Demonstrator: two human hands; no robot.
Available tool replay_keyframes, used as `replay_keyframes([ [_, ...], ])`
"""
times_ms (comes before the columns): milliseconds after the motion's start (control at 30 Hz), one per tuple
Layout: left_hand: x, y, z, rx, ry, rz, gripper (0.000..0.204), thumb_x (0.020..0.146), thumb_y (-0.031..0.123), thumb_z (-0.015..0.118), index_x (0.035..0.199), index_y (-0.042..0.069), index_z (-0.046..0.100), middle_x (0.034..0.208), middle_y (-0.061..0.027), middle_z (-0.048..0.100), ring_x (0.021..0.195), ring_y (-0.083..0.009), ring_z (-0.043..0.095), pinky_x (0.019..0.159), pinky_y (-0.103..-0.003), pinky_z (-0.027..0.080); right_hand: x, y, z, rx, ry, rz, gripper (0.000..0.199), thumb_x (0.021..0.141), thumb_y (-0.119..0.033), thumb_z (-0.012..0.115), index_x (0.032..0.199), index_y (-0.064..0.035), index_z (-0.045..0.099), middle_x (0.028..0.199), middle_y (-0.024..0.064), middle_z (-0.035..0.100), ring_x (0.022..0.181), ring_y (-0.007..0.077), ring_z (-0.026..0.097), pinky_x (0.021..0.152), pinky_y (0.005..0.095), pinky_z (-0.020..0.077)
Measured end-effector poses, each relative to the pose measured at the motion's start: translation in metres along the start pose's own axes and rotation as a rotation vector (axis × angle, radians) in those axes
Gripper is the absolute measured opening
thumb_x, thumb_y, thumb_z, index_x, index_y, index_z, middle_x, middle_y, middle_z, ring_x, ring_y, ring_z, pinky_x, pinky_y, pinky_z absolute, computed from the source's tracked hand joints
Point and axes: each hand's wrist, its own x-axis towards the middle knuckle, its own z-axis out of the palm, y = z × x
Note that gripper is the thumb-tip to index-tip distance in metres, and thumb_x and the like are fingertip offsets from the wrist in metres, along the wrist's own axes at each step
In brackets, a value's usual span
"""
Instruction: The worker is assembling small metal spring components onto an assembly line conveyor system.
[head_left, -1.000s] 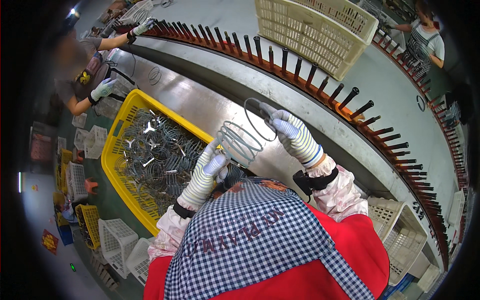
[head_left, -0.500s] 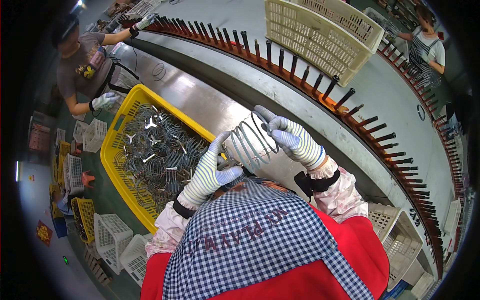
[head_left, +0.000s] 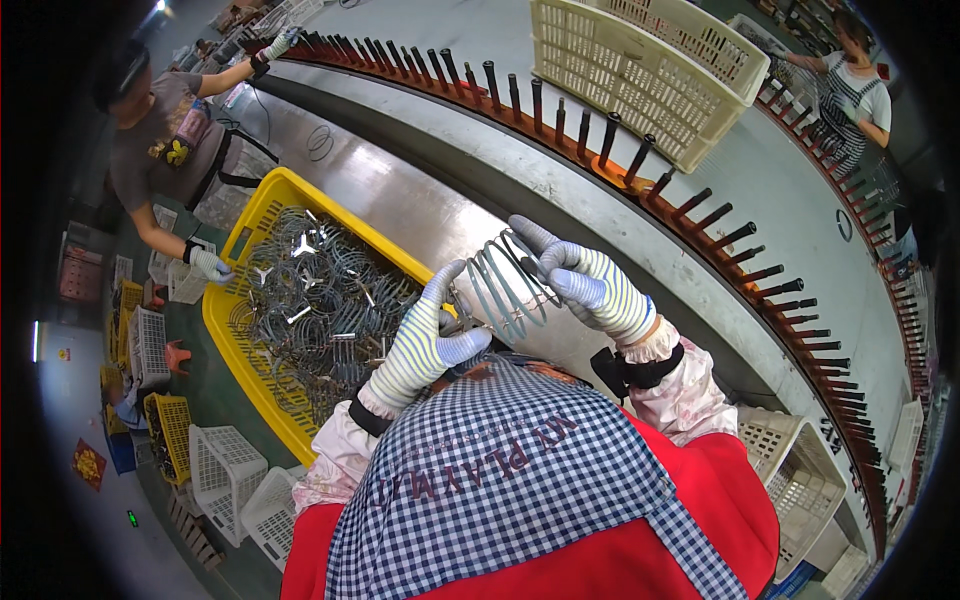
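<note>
Between my two gloved hands hangs a grey wire coil spring [head_left: 507, 290], its rings spread apart. My left hand [head_left: 432, 330] grips the coil's left end between thumb and fingers. At the other end my right hand [head_left: 590, 278] pinches the coil, with its forefinger stretched out past the wire. Both hands wear striped knit gloves. Left of my left hand stands a yellow basket [head_left: 222, 345], heaped with tangled wire coils [head_left: 325, 300], some bearing shiny metal pieces. The exact grip points are partly hidden by my fingers.
A metal bench [head_left: 400, 205] lies ahead, bordered by a curved rail of upright black-tipped pegs [head_left: 640, 160]. Beyond the rail sits a cream crate [head_left: 630, 85]. One co-worker [head_left: 170, 140] is at the left, another [head_left: 850, 100] far right. White crates [head_left: 225, 475] stand lower left.
The pegs have shifted along the rail. The left co-worker's lower hand has come down beside the yellow basket. My hands have barely moved and still hold the coil.
</note>
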Motion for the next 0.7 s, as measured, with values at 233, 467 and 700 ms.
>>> replay_keyframes([
  [233,0.003,-0.006,-0.004,0.016,0.004,0.000,0.090,0.077,0.015,0.077,0.148,-0.002,0.025,0.138,-0.0231,0.044,0.121,-0.0273,0.053,0.100,-0.036,0.048,-0.001,0.002,0.006,-0.083,0.048,0.002,0.021,0.088,-0.024,0.070,0.096,-0.0045,0.067,0.156,0.0260,0.025,0.145,0.0284,0.026,0.109,0.0357,0.0320],
  [467,0.004,-0.008,-0.008,0.030,0.019,-0.008,0.091,0.078,0.023,0.078,0.148,-0.002,0.026,0.139,-0.0235,0.043,0.122,-0.0277,0.052,0.101,-0.035,0.046,0.004,0.004,0.007,-0.210,0.136,-0.070,0.025,0.086,-0.025,0.074,0.096,-0.0039,0.067,0.153,0.0295,0.027,0.146,0.0345,0.022,0.115,0.0435,0.0235],
  [700,0.006,-0.011,-0.012,0.092,0.030,-0.038,0.088,0.080,0.027,0.076,0.148,-0.002,0.028,0.133,-0.0190,0.048,0.103,-0.0163,0.056,0.089,-0.028,0.048,0.007,0.006,0.013,-0.230,0.224,-0.101,0.034,0.083,-0.026,0.078,0.103,-0.0017,0.066,0.148,0.0272,0.038,0.140,0.0322,0.035,0.112,0.0422,0.0307],
])
